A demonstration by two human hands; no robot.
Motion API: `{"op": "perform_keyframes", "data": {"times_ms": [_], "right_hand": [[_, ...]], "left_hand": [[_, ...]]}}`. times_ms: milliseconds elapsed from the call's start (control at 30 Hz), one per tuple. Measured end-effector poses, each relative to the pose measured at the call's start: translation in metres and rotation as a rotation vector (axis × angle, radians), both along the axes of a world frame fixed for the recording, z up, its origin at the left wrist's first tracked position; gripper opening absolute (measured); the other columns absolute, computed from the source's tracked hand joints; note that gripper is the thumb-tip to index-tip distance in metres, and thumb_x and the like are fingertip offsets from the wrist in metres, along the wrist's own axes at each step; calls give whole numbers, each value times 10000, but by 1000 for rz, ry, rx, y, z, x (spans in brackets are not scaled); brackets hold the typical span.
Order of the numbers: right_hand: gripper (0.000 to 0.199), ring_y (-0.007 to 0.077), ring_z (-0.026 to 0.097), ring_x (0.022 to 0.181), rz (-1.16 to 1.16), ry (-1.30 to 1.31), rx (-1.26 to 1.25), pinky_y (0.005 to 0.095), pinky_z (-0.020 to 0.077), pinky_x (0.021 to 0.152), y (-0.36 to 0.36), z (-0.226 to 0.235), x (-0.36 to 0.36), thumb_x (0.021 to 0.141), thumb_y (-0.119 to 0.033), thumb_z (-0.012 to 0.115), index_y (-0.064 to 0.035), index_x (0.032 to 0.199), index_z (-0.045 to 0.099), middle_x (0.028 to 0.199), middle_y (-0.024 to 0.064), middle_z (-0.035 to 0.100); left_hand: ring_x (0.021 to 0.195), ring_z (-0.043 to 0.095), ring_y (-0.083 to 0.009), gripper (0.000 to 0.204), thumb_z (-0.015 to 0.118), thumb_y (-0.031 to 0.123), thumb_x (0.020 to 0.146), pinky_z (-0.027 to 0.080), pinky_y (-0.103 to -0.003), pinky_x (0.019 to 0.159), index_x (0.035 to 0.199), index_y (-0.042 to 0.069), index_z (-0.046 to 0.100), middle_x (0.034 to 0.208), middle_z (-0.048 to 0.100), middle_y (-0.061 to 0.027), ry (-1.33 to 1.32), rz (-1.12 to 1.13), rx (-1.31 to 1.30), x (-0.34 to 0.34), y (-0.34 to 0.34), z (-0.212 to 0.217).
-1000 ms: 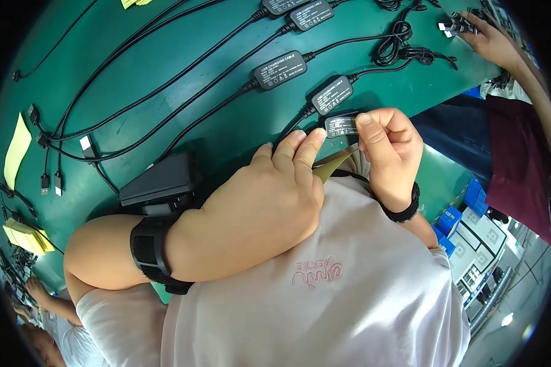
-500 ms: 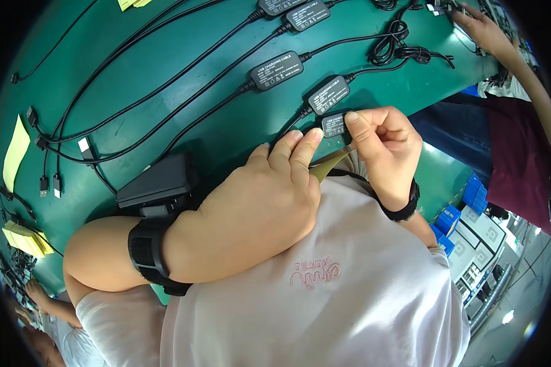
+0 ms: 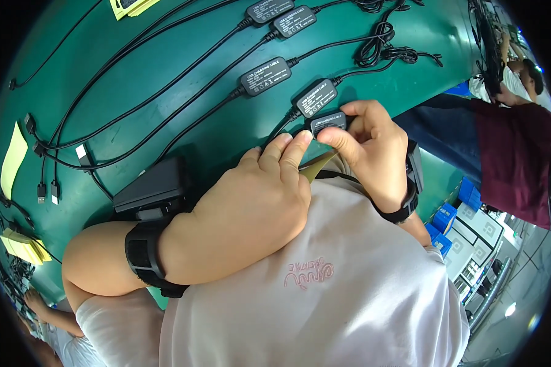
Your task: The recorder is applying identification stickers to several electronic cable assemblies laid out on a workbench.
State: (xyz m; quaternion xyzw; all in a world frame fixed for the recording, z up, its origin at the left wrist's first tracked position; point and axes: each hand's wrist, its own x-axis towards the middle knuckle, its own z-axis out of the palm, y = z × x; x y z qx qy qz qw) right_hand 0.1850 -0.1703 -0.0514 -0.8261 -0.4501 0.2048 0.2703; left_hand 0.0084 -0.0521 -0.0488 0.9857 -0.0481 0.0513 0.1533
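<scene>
A small black cable box with a printed label lies in front of me at the table's near edge. My right hand grips it, thumb across its lower side and bent fingers at its right end. The fingertips of my left hand rest close together by its left end. Whatever they hold is hidden, as is the left thumb. From under that hand sticks out a yellow sheet. Just beyond lies another labelled cable box, its cable running down behind my left fingers.
More charging cables with a black box cross the green table. Their USB plugs lie at the left, near a yellow strip and a yellow stack. Coiled cable ends sit far right. Other people work at both sides.
My right thumb has moved from the right end of the box to its lower side, and more of the label shows. The co-worker's hand at the upper right has left its place over the table.
</scene>
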Motion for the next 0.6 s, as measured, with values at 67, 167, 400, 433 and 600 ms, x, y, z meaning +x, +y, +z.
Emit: {"op": "perform_keyframes", "data": {"times_ms": [67, 167, 400, 433, 600], "right_hand": [[233, 132, 541, 494, -37, 96, -42, 266, 425, 478, 2, 2, 5, 852, -138, 750, 8, 942, 593, 578, 79, 573], [143, 123, 523, 492, -59, 143, -69, 262, 405, 476, 6, 13, 15, 900, -82, 677, -6, 1000, 609, 572, 81, 546], [301, 312, 560, 863, 595, -292, 156, 398, 470, 763, 16, 22, 39, 758, -174, 748, -40, 998, 626, 909, 119, 569], [304, 315, 565, 827, 614, -169, 125, 393, 476, 748, 19, 17, 44, 769, -212, 749, -35, 983, 627, 879, 107, 582], [246, 305, 567, 820, 764, -344, 227, 390, 476, 749, 28, 13, 77, 733, -73, 736, -13, 950, 636, 879, 103, 576]], "left_hand": [[1036, 677, -352, 137, 588, 104, 780, 565, -372, 844, 752, -30, 572, 1194, 614, -316, 0, -9, 1, -1, 1, 0], [1033, 679, -353, 139, 586, 107, 781, 566, -371, 839, 756, -30, 575, 1189, 616, -319, -7, -13, -2, -3, 1, -1], [1016, 680, -359, 147, 583, 109, 802, 568, -363, 824, 788, -38, 587, 1166, 628, -312, 51, -40, -181, 8, 13, 17], [1012, 680, -359, 148, 584, 108, 808, 568, -361, 822, 794, -40, 588, 1164, 630, -308, 146, -81, -249, 11, 18, 25], [909, 674, -336, 226, 626, 219, 878, 551, -364, 793, 884, -4, 660, 1050, 681, -215, 228, -269, -797, -5, 48, 86]]}}
